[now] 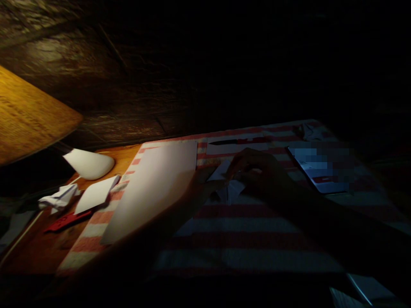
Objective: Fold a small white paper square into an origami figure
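Both my hands meet over a striped cloth, gripping a small piece of folded white paper [231,191]. My left hand [208,179] pinches it from the left side. From above and the right, my right hand [253,167] curls its fingers onto it. Deep shadow hides most finger detail. Just behind the hands lies a knife [244,141] with a dark blade and red handle, on a sheet of paper. A large white sheet [160,179] lies flat left of my hands, partly under my left forearm's shadow.
A lamp with a yellow shade [28,115] and white base [91,164] stands at left. Near it are crumpled paper [59,197], a paper stack [97,194] and a red object [69,220]. A lit tablet-like screen [316,169] lies right, with another folded paper [310,131] behind.
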Motion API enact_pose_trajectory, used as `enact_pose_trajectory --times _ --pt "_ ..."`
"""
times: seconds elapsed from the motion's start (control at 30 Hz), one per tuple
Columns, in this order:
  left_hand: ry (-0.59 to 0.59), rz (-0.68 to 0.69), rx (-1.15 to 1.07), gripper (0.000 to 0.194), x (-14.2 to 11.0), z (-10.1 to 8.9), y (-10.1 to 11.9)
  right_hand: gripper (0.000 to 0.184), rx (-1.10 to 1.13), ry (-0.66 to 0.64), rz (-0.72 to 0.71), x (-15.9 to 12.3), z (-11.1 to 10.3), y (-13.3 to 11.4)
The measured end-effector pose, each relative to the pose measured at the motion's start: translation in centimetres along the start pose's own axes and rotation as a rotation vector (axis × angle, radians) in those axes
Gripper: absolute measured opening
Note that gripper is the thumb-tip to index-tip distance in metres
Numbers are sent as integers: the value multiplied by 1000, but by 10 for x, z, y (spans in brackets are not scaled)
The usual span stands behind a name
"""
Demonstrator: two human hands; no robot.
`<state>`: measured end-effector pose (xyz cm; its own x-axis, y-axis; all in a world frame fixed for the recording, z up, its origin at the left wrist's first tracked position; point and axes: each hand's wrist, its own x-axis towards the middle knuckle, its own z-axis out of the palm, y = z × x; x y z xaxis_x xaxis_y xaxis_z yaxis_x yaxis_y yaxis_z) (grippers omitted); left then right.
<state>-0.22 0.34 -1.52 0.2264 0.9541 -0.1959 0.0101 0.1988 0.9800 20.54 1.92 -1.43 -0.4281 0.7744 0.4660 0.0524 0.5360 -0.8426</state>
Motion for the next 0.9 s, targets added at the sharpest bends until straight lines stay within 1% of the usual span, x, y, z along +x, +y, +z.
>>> enact_pose_trajectory --times 0.07,0.13,0.17,0.23,0.33,0.37,0.4,0.47,0.5,0.6,0.67,0.77,0.83,0.9 --pt "-15 -8 -20 24 1 0 -3 8 1 11 8 0 0 0" --pt "-16 30 13 27 2 0 -6 8 0 20 19 0 0 0" --pt "-5 77 52 28 2 1 -7 8 -1 29 25 0 0 0" --pt "34 219 135 31 0 2 -6 8 6 53 44 0 1 -1" --pt "91 448 191 49 -5 3 -4 6 57 88 109 0 3 -2" --pt "96 499 211 49 -6 3 -4 5 81 98 124 -1 3 -2" --pt "96 532 242 42 -8 3 -3 4 102 104 130 -1 4 -2" --pt "87 556 330 19 -10 3 -3 3 123 101 115 -1 4 -1" --pt "85 557 370 11 -10 3 -2 4 122 95 97 -1 4 -1" --pt "104 568 428 10 -11 3 -2 3 115 80 67 -1 3 -1" --pt "115 589 454 10 -11 3 -1 3 130 79 74 -1 3 -2" --pt "113 594 449 10 -11 2 -3 2 193 103 142 0 5 -3" --pt "119 578 435 11 -11 2 -4 3 286 136 208 -1 8 -5" --pt "128 560 445 10 -11 2 -5 8 397 175 267 -1 12 -6"
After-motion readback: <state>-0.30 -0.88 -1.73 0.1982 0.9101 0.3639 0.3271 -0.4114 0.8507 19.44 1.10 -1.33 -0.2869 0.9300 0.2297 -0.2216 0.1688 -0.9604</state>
